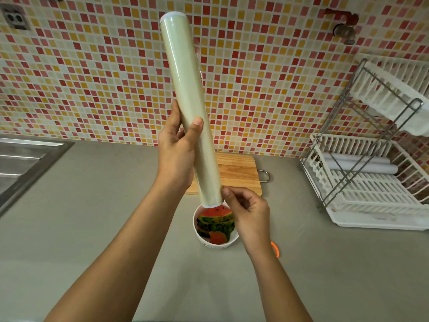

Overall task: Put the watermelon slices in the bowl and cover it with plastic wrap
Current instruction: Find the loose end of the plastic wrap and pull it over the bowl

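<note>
A long pale roll of plastic wrap is held nearly upright in the air above the counter. My left hand is wrapped around its lower half. My right hand touches the roll's bottom end with thumb and fingertips pinched at its edge. Just below the roll's lower end sits a small white bowl on the grey counter. Watermelon slices with red flesh and green rind lie inside it, partly hidden by my right hand.
A wooden cutting board lies behind the bowl against the tiled wall. A white dish rack with two white rolls stands at the right. A steel sink is at the left. An orange band shows beside my right wrist.
</note>
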Demonstrator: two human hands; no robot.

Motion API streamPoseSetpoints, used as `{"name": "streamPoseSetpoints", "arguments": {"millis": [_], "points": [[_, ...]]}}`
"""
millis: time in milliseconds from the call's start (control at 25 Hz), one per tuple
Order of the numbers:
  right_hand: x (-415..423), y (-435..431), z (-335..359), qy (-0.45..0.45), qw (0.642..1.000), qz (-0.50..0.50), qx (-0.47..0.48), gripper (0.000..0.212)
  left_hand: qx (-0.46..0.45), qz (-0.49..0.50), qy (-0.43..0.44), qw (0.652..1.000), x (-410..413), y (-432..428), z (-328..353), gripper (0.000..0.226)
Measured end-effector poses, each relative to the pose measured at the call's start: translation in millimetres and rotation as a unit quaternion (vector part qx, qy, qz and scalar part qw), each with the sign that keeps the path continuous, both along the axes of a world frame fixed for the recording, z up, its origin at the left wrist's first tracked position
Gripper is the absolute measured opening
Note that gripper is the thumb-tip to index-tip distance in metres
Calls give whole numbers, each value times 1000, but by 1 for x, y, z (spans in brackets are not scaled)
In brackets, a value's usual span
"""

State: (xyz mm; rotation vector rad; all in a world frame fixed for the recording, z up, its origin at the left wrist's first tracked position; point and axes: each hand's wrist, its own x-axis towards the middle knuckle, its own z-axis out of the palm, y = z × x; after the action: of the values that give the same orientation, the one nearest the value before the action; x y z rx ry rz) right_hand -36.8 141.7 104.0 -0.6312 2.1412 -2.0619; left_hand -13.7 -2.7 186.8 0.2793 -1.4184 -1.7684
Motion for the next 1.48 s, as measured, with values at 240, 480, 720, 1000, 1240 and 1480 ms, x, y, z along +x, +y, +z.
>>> {"name": "streamPoseSetpoints", "arguments": {"millis": [240,480,720,1000,1240,1480], "points": [[2,0,1,40,997,-12,64,17,0,-4,-3,1000,2,1,-5,58],[0,4,-6,70,989,-47,122,18,-6,-2,-21,1000,5,3,-9,58],[1,6,-5,-92,995,48,-8,32,60,-10,10,998,5,3,-12,54],[5,3,2,-40,998,-41,6,24,44,2,35,998,5,9,-15,57],[2,12,10,1,1000,-15,10,3,47,16,50,998,6,8,-16,56],[-2,10,11,68,993,-12,98,8,47,14,51,998,7,9,-18,56]]}}
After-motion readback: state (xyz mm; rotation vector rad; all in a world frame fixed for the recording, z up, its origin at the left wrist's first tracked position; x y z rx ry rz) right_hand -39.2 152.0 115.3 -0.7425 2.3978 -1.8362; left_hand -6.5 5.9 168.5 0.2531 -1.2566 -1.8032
